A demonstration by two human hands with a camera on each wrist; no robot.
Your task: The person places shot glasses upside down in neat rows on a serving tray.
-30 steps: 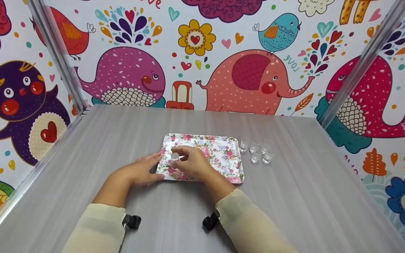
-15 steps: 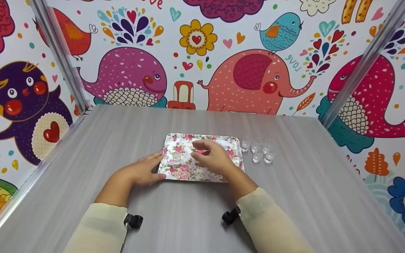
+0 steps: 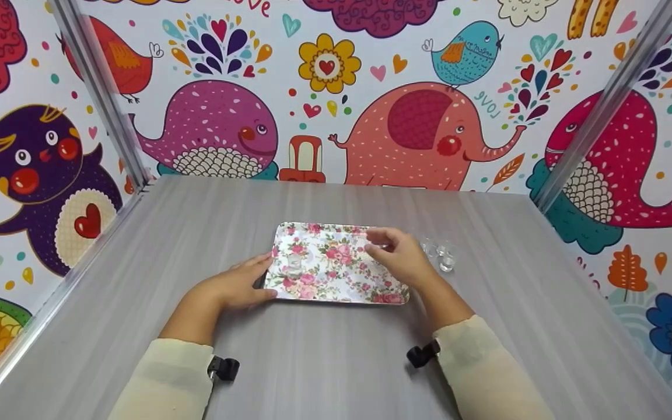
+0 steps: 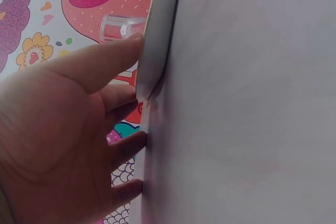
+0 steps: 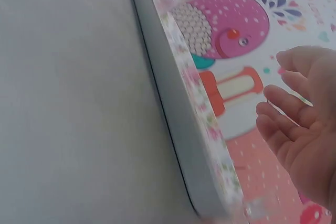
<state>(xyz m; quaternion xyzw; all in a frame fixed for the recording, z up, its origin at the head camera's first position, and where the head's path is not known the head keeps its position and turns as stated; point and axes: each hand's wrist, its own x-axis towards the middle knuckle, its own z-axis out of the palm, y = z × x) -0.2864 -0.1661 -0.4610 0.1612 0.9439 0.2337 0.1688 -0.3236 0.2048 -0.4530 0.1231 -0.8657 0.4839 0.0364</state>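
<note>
It's booth-like in here: cartoon-printed walls (image 3: 327, 119) rise close behind and on both sides of the grey table (image 3: 324, 356), metal posts (image 3: 100, 93) at its far corners.

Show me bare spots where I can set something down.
Bare: the table between the sleeves, nearside of the tray; the tray's middle, between its single glass and the right hand. Crowded: beyond the tray's right edge, where glasses cluster.

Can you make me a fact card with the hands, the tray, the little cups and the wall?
Left hand: touches the left edge of the tray
Right hand: over the tray's right end, holding nothing
Tray: flowery, on the gray table
On tray: one clear cup, near the left end
Right of tray: more clear cups, partly hidden
Wall: printed elephant
</note>
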